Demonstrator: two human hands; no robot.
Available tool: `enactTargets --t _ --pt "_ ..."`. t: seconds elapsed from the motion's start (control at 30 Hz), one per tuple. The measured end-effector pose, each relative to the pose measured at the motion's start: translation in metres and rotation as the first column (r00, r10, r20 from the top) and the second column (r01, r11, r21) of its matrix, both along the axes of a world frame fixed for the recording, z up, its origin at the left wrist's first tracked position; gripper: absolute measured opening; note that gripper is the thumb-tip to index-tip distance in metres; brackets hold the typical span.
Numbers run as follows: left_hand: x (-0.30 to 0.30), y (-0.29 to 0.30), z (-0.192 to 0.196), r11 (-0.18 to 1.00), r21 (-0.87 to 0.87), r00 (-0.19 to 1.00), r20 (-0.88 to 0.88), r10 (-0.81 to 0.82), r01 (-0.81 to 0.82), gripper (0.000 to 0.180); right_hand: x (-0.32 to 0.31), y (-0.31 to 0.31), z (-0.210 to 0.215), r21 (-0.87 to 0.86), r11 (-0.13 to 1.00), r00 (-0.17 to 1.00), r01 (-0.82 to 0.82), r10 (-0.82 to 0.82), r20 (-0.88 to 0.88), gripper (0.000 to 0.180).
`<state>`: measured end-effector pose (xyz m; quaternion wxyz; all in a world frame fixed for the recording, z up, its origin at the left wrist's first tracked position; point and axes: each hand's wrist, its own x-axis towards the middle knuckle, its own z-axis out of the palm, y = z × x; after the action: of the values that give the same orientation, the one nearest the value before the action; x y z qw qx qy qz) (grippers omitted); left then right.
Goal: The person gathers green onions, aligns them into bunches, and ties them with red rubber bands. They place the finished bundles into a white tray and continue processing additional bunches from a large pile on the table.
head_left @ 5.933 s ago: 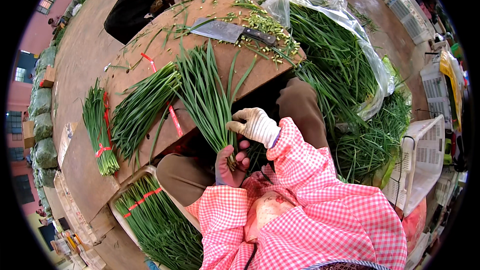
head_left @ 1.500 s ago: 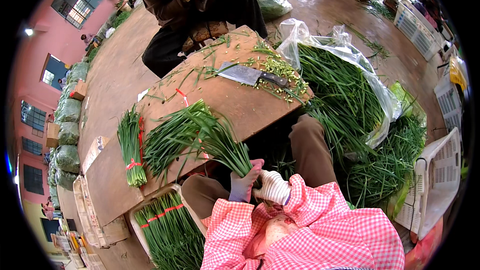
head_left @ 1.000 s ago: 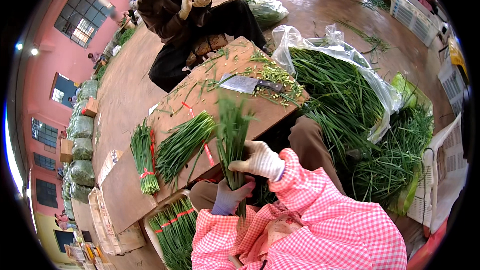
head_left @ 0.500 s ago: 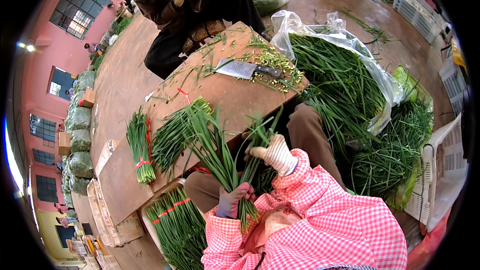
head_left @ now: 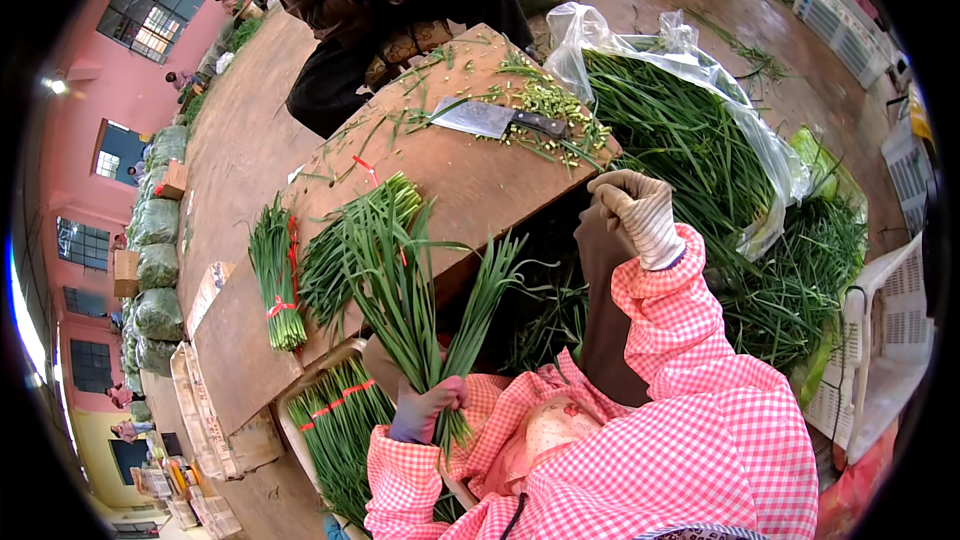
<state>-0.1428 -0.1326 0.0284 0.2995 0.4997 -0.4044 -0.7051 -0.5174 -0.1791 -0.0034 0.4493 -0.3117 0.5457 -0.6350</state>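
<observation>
My left hand (head_left: 430, 408), in a greyish-purple glove, is closed round the lower stems of a loose bunch of green chives (head_left: 408, 305). The leaves fan up and outward over the near edge of the wooden board (head_left: 490, 205). My right hand (head_left: 642, 215), in a striped off-white glove, is raised above my right knee by the board's edge. Its fingers are curled together; whether anything thin is between them I cannot make out. Close to it on the right is a big heap of loose chives (head_left: 670, 140) in a clear plastic bag (head_left: 770, 155).
A cleaver (head_left: 478, 118) lies on the board among cut stem bits (head_left: 545, 110). Chive bundles with red ties (head_left: 278, 280) lie at its left; more fill a crate (head_left: 345, 430) beside my left leg. Opposite sits a person (head_left: 335, 10) in dark clothes. White crates (head_left: 850, 25) stand at right.
My right hand has left the tops of the bunch and moved right and away, toward the loose heap. My left hand has shifted slightly left with the chives still in it.
</observation>
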Motion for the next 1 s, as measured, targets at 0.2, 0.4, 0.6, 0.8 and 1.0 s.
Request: enactTargets --t 0.2,0.4,0.6,0.8,1.0 --pt "0.038 0.013 0.013 0.94 -0.314 0.887 0.461 0.029 0.132 0.053 0.036 -0.004 0.001 0.124 0.987 0.987 -0.106 0.119 -0.105 0.018" --pt "0.112 0.049 -0.004 0.658 0.009 -0.052 0.998 0.047 0.753 0.084 0.064 0.003 -0.023 0.191 0.961 0.963 -0.2 0.229 -0.141 0.017" --pt "0.128 0.069 -0.017 0.69 0.076 -0.101 0.995 -0.004 0.719 0.096 0.1 0.013 -0.029 0.222 0.902 0.889 -0.37 0.413 -0.196 0.014" --pt "0.121 0.065 -0.014 0.7 0.117 -0.13 0.991 -0.035 0.704 0.097 0.122 0.027 -0.038 0.288 0.764 0.711 -0.578 0.644 -0.282 0.017" --pt "0.122 0.068 -0.009 0.692 0.047 -0.084 0.996 0.02 0.72 0.09 0.148 0.026 -0.036 0.193 0.663 0.493 -0.724 0.692 -0.527 0.027"
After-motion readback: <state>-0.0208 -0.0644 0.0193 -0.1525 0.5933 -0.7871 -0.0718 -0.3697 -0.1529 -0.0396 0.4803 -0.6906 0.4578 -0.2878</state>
